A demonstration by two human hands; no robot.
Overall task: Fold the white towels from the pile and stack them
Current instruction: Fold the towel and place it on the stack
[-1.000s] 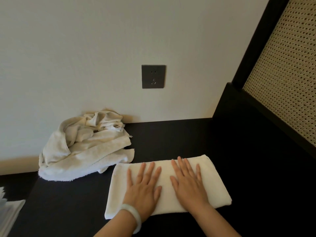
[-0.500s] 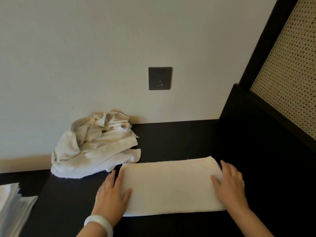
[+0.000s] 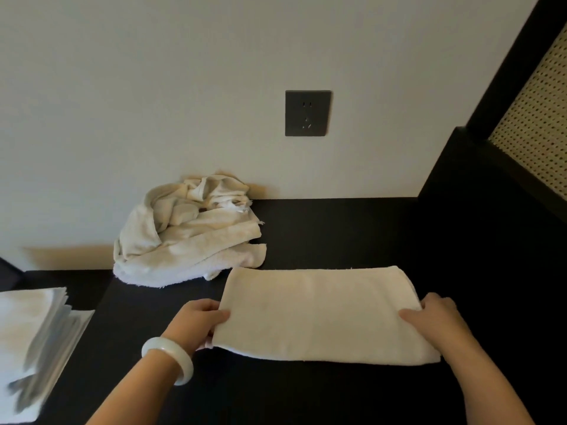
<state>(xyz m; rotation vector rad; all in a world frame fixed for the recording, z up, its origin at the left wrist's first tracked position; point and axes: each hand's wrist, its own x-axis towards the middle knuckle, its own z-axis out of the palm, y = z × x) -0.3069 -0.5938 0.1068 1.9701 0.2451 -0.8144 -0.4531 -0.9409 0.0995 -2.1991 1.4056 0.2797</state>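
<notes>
both hands are on the folded towel (image 3: pixel 316 314): my left hand (image 3: pixel 199 320) pinches its left short end, thumb on top and fingers curled under the edge, and my right hand (image 3: pixel 435 317) grips the right short end likewise, thumb lying on the cloth. taking the wall socket (image 3: pixel 307 113) as my mark, the towel lies flat on the dark table (image 3: pixel 306 394) straight below it and toward me, its long axis running left to right, so the 2 ends sit 1 in each hand and the cloth spans the gap between them. that axis is what the next move turns on, as i judge it: the strip looks already folded lengthwise, so the remaining fold is end to end, and 1 hand must carry its end across to the other hand's. neither is nearer; each has its own end. the pile (image 3: pixel 187 240) of unfolded white towels sits below and left of the socket, against the wall, just beyond the towel's far left corner. further left of the socket, at the frame edge, lies a blurred white stack (image 3: pixel 33 332); i take it for finished towels but cannot be sure.
</notes>
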